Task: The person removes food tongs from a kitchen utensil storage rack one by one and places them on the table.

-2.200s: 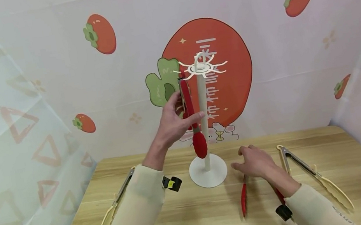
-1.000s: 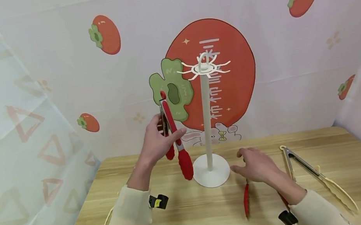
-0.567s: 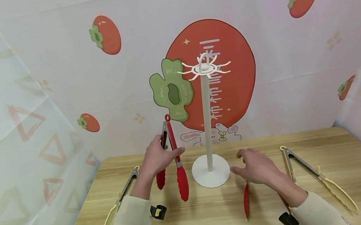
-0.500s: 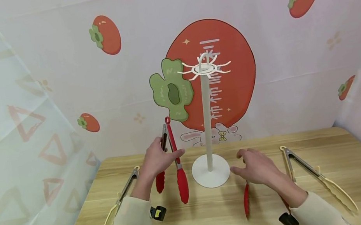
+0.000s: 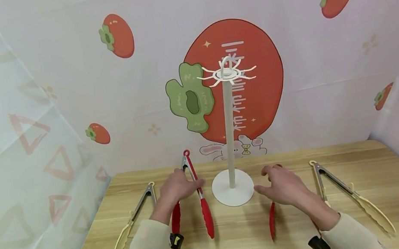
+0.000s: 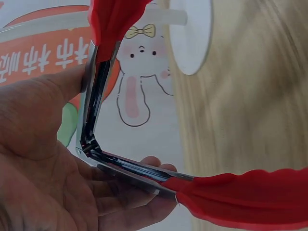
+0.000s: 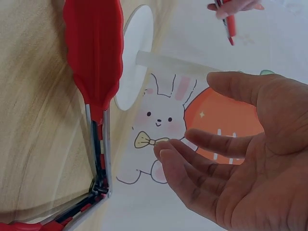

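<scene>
My left hand (image 5: 176,187) grips red-tipped kitchen tongs (image 5: 207,217), which are spread apart low over the table, left of the white stand. In the left wrist view, the thumb lies against one arm of these tongs (image 6: 240,195) and the fingers reach behind the other. Whether their tips touch the table is unclear. On the right, my right hand (image 5: 283,185) hovers with relaxed fingers above a second pair of red tongs (image 5: 272,221), partly hidden under it. The right wrist view shows a gap between that palm and those tongs (image 7: 96,53).
A white stand (image 5: 228,124) with a ring of bare hooks rises between the hands from a round base (image 5: 222,190). Cream-tipped tongs lie at the left (image 5: 121,243) and more cream tongs (image 5: 371,210) at the right. A patterned cloth (image 5: 154,84) hangs behind the table.
My left hand has brought the red tongs away from the stand's hooks, leftward and down to near the tabletop, and they have spread wider. The right hand has stayed put.
</scene>
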### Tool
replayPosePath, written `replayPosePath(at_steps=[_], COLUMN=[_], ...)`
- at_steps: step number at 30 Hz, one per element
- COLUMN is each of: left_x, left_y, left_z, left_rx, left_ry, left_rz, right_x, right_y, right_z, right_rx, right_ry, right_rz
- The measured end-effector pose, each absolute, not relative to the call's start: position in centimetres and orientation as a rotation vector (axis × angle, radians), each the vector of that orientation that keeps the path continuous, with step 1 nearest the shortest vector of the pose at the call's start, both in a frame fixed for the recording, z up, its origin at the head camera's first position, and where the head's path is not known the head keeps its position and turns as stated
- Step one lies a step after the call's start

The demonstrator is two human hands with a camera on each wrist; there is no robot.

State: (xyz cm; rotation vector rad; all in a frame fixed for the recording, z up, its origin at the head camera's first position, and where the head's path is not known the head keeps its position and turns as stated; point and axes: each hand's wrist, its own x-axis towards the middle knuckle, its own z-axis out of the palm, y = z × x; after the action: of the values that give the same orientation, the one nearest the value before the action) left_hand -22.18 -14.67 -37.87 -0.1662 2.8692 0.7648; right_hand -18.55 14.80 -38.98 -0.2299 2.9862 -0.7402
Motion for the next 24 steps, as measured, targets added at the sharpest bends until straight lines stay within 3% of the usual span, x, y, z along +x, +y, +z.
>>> replayPosePath(at_steps=[24], left_x=[-22.6], left_y=[-13.3], left_z=[-40.9], left_rx=[-0.171], left_ry=[2.85], left_rz=[0.329], right_x=[-18.3], right_y=[14.7], right_z=[-39.1], right_rx=[-0.251], right_ry=[2.973], right_rz=[-0.747])
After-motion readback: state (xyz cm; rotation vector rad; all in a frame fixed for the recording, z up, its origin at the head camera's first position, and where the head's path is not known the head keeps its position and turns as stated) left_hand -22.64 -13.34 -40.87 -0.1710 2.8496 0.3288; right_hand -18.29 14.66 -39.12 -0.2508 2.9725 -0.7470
